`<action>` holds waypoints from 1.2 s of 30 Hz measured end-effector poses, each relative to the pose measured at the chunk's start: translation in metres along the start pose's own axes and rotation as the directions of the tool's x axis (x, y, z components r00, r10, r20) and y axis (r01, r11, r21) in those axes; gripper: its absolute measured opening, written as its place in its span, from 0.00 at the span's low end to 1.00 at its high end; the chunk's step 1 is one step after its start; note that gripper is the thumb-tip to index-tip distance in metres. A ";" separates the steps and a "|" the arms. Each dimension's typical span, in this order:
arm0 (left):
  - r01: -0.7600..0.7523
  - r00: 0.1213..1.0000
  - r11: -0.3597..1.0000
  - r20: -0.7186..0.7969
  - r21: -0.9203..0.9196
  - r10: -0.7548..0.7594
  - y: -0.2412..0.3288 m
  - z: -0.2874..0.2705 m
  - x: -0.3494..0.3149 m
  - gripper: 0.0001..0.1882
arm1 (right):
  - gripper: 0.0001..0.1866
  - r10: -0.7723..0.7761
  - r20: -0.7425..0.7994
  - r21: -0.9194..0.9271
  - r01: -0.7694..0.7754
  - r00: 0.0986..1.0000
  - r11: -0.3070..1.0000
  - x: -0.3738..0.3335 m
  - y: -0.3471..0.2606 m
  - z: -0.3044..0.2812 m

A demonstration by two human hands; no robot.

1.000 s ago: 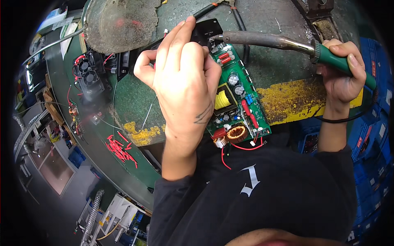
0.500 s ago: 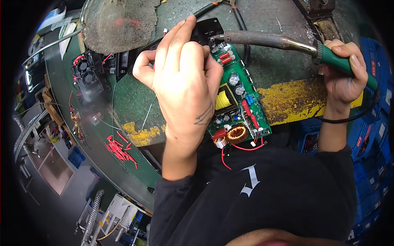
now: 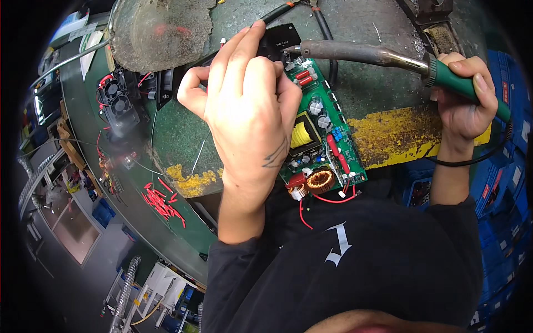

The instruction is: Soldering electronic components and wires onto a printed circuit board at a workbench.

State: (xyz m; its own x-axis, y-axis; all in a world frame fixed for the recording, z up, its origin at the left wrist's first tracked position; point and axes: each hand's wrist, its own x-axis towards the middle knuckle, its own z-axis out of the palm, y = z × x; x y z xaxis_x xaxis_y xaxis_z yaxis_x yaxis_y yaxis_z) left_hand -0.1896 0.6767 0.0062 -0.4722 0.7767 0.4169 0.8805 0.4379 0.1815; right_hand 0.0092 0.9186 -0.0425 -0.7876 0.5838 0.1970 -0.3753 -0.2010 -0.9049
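My right hand [image 3: 465, 99] is wrapped round the green handle of a soldering iron [image 3: 355, 54]. The iron's tip points left and meets the far end of a green circuit board [image 3: 345, 145], beside a black panel [image 3: 276, 41]. Yellow-wrapped transformer, red capacitors and a copper-wound coil [image 3: 320, 180] sit on the board. Over the board's left side lies my left hand [image 3: 247, 111], back upward. Two of its fingers stretch to the black panel; thumb and forefinger bend together near the iron's tip, and whatever they pinch is hidden beneath the hand.
A pile of small red sleeves [image 3: 161, 204] lies on the green surface to the left, below a black twin-fan unit [image 3: 119, 100]. A worn round plate [image 3: 164, 33] is at the far left of the bench. Blue crates [image 3: 494, 183] stand at the right. Black-handled pliers [image 3: 323, 25] lie behind the iron.
The black panel and the iron's tip have shifted very slightly left, along with my left hand. Both hands otherwise keep their pose.
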 end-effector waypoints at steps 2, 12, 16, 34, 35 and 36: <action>-0.004 1.000 1.000 -0.005 -0.002 0.004 -0.001 0.001 0.000 0.08 | 0.23 0.006 0.003 0.005 -0.006 1.000 1.000 0.000 0.000 0.000; -0.003 1.000 1.000 -0.013 -0.011 0.003 0.000 0.000 0.002 0.07 | 0.23 0.003 0.025 0.017 -0.004 1.000 1.000 0.000 -0.004 -0.002; -0.004 1.000 1.000 -0.016 -0.020 0.004 0.000 0.001 0.002 0.07 | 0.23 0.013 -0.016 0.012 -0.013 1.000 1.000 -0.002 -0.004 -0.001; -0.051 0.999 0.999 -0.005 0.017 0.052 -0.004 -0.004 0.005 0.06 | 0.23 0.015 0.007 0.003 -0.015 1.000 1.000 0.000 -0.004 -0.002; -0.057 0.998 0.998 -0.009 0.020 0.057 -0.005 -0.004 0.005 0.06 | 0.22 0.003 0.003 0.000 -0.003 1.000 1.000 0.000 -0.003 -0.003; -0.063 0.998 0.998 -0.012 0.022 0.063 -0.005 -0.004 0.005 0.06 | 0.22 0.004 0.003 0.002 -0.004 1.000 1.000 0.000 -0.003 -0.003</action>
State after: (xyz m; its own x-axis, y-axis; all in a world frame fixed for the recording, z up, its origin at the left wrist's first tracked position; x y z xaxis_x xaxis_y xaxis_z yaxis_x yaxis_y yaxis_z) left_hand -0.1960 0.6767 0.0105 -0.4149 0.7972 0.4385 0.9074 0.3980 0.1349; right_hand 0.0114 0.9213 -0.0412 -0.7906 0.5807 0.1945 -0.3730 -0.2048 -0.9049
